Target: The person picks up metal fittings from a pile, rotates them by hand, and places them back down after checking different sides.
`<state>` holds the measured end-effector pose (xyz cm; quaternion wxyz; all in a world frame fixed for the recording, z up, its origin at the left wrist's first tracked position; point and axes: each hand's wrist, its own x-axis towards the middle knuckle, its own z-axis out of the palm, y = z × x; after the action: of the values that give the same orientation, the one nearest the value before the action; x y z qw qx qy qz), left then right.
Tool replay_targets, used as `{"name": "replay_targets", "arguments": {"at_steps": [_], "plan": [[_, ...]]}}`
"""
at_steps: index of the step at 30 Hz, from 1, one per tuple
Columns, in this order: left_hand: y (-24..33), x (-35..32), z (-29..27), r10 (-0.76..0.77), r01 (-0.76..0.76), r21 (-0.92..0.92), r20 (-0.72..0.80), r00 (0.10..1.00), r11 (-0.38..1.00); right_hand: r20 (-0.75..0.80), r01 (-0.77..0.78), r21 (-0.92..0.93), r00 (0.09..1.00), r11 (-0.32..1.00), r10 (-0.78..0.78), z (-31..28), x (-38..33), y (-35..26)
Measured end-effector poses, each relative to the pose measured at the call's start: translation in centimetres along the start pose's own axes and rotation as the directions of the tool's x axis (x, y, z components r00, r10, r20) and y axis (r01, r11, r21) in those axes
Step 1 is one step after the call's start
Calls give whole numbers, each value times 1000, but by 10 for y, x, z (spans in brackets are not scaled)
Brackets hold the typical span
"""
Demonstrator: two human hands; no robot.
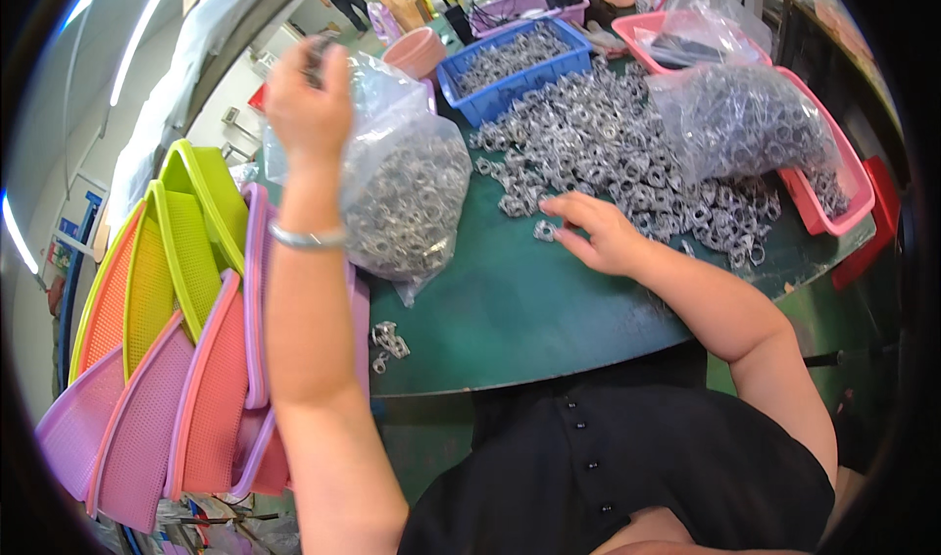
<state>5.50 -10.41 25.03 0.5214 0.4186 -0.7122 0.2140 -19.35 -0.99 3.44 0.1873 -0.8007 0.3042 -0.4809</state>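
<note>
My left hand (310, 99) is raised high at the left, above a clear plastic bag. Its fingers are curled around dark grey metal parts (318, 62), mostly hidden by the hand. On the green table, my right hand (610, 234) reaches to the near edge of a loose heap of small grey metal rings (598, 134). Thumb and forefinger are apart there, and a single metal ring (545, 230) lies by the thumb tip. The clear plastic bag (410, 197), filled with similar rings, sits below and right of my left hand.
Several perforated plastic baskets (211, 379) lean at the table's left edge. Behind the heap stands a blue crate (474, 114) of rings. Another filled bag (750, 119) rests on a pink tray (851, 194) at right. A few loose rings (390, 339) lie near the front edge.
</note>
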Motion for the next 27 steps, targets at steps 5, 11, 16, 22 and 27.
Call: {"name": "replay_targets", "arguments": {"at_steps": [5, 11, 16, 22, 27], "plan": [[-50, 14, -6, -457, 146, 620, 378, 805, 771, -37, 60, -18, 997, 998, -61, 2, 1, 9], [-24, -25, 10, 120, -250, 317, 379, 918, 915, -69, 67, -117, 995, 991, -75, 2, -3, 16], [51, -116, 43, 269, -246, -116, 542, 796, 962, -76, 72, -139, 994, 988, -83, 7, -3, 23], [83, -222, 73, -106, 182, -2, 809, 579, 983, -151, 11, -107, 988, 994, -28, 5, -2, 29], [77, -244, 78, -262, 396, 5, 756, 599, 918, -112, 37, -141, 992, 989, -53, 8, -4, 33]]}}
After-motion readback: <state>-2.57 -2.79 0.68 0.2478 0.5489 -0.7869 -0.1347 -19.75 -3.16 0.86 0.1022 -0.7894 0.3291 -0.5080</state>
